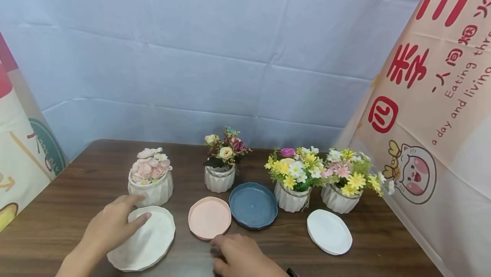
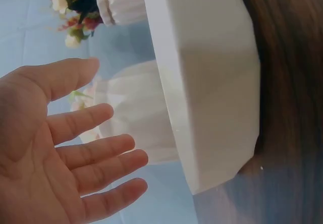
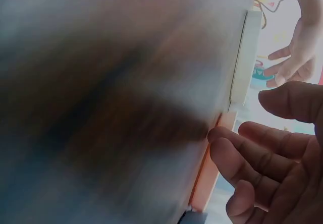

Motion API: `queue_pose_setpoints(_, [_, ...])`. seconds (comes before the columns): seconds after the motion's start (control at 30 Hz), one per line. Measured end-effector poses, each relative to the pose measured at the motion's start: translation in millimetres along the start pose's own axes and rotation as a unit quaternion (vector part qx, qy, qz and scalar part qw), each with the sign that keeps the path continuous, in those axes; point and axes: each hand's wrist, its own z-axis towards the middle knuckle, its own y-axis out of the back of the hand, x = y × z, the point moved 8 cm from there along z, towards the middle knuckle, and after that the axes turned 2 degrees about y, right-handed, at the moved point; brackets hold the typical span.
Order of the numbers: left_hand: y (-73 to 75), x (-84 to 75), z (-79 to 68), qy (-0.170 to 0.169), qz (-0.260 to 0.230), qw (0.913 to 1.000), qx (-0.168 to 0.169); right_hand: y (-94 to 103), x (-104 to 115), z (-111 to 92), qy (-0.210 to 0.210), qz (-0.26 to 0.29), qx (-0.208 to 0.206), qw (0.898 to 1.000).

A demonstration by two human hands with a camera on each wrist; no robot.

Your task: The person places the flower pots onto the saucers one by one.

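My left hand [image 1: 111, 226] hovers over the large cream faceted plate [image 1: 151, 243], its fingers spread. Just behind it stands a white pot of pale pink flowers [image 1: 151, 179]; in the left wrist view the palm [image 2: 35, 168] shows nothing in it. My right hand [image 1: 243, 255] is at the near rim of the small pink plate [image 1: 209, 217]. In the right wrist view its loosely bent fingertips [image 3: 222, 153] meet or nearly meet that rim; contact is hard to tell. To the right of the pink plate lies a dark blue plate [image 1: 253, 205].
Farther back stand a pot of cream and mauve roses [image 1: 220, 174], a pot of yellow and white daisies [image 1: 293, 194] and a pot of mixed flowers [image 1: 341, 196]. A white oval-looking plate [image 1: 330, 232] lies at the right of the wooden table [image 1: 383, 255]. Cloth [image 1: 192, 55] hangs behind.
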Motion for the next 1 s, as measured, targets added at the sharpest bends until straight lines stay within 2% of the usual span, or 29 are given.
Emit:
queue_pose_setpoints(0.27, [-1.1,8.7,6.0,0.003,-0.057,0.9984,0.005,-8.1,15,13,0.017,0.041,-0.005,0.999])
queue_pose_setpoints(0.37, [-2.8,14.2,9.0,0.020,-0.090,0.9956,0.013,-13.5,19,18,0.014,0.098,0.004,0.995])
queue_pose_setpoints(0.5, [-2.5,20.4,11.3,0.050,-0.118,0.9916,0.016,-20.2,20,23,-0.007,0.201,0.027,0.979])
queue_pose_setpoints(0.57, [-1.4,23.4,12.5,0.061,-0.124,0.9903,0.011,-20.1,23,25,-0.006,0.222,0.023,0.975])
queue_pose_setpoints(0.77, [0.3,35.0,16.2,0.095,-0.135,0.9862,0.015,-16.1,31,37,0.013,0.201,-0.004,0.980])
queue_pose_setpoints(1.0, [0.1,44.6,19.4,0.130,-0.138,0.9816,0.021,-17.9,35,52,-0.019,0.230,-0.026,0.973])
